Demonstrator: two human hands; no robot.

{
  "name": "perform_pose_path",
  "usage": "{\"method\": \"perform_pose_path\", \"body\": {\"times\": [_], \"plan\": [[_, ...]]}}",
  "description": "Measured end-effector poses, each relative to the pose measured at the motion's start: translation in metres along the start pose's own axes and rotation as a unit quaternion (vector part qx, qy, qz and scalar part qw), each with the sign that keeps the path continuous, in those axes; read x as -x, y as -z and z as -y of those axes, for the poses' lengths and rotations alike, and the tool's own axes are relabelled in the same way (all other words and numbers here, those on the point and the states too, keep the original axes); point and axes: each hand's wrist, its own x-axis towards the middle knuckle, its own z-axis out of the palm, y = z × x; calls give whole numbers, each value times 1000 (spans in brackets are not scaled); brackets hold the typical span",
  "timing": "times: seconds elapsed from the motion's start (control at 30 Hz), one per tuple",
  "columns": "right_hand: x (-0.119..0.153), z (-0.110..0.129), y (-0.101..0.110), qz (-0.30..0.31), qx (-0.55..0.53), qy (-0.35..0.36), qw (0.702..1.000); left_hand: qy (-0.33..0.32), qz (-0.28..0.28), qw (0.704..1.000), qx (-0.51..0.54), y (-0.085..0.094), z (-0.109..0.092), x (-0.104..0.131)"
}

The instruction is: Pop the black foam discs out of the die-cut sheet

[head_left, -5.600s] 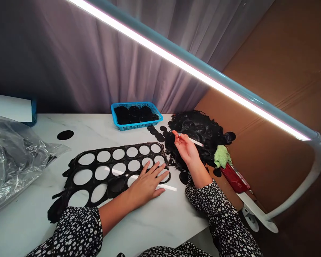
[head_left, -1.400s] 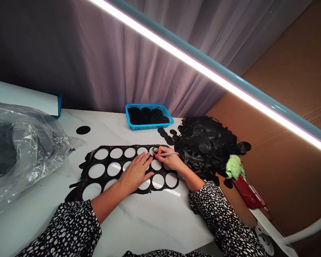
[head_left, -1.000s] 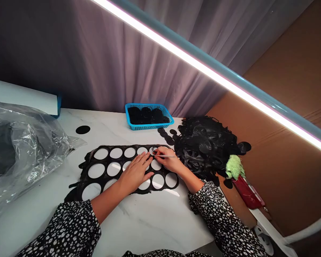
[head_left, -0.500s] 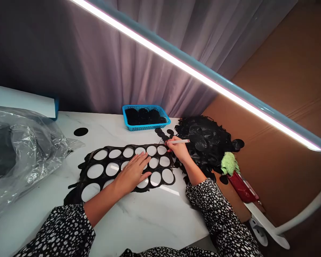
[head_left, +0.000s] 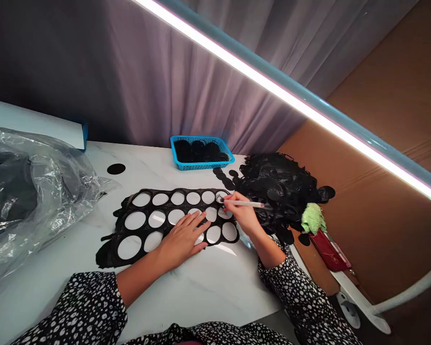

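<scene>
A black sheet (head_left: 149, 230) punched with rows of round holes lies flat on the white marble table (head_left: 208, 287). My left hand (head_left: 181, 237) presses flat on the sheet's right half, fingers spread. My right hand (head_left: 242, 215) grips a thin white stick tool (head_left: 244, 204), its tip at the sheet's top right hole. Both arms wear black sleeves with white spots.
A blue basket (head_left: 201, 152) of black discs stands at the back. A heap of black scraps (head_left: 276, 187) lies right of the sheet, beside a green cloth (head_left: 312, 218) and a red object (head_left: 326, 249). A crumpled clear plastic bag (head_left: 28, 187) fills the left. A lamp bar (head_left: 290, 100) crosses overhead.
My right hand went from the sheet's top row out toward the scrap heap, then came back to the top right hole. My left hand stayed pressed on the sheet.
</scene>
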Motion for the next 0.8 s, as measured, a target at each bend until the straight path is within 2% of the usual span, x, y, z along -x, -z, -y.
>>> {"method": "perform_pose_path", "body": {"times": [0.07,0.1,0.2,0.3,0.4,0.5,0.63,0.8], "plan": [[-9,0,6,-58,-89,-35,994,5,-5,1000,-6,-2,-1,0],[-13,0,9,-67,-134,-55,987,5,-7,1000,-8,-3,-2,0],[-19,-2,16,-52,-245,-118,961,-3,-10,1000,-12,-3,-3,0],[-15,-3,17,-21,-284,-150,947,-8,-5,1000,-15,-1,-3,0],[-2,-4,11,62,-244,-144,957,-5,5,1000,-18,2,-3,-1],[14,-5,3,135,-138,-98,976,0,8,1000,-16,3,-3,-2],[28,-8,-6,167,19,-25,985,-2,7,1000,-6,1,-2,-2],[30,-12,-9,161,83,13,983,-8,-16,1000,-2,-3,-1,-1]]}}
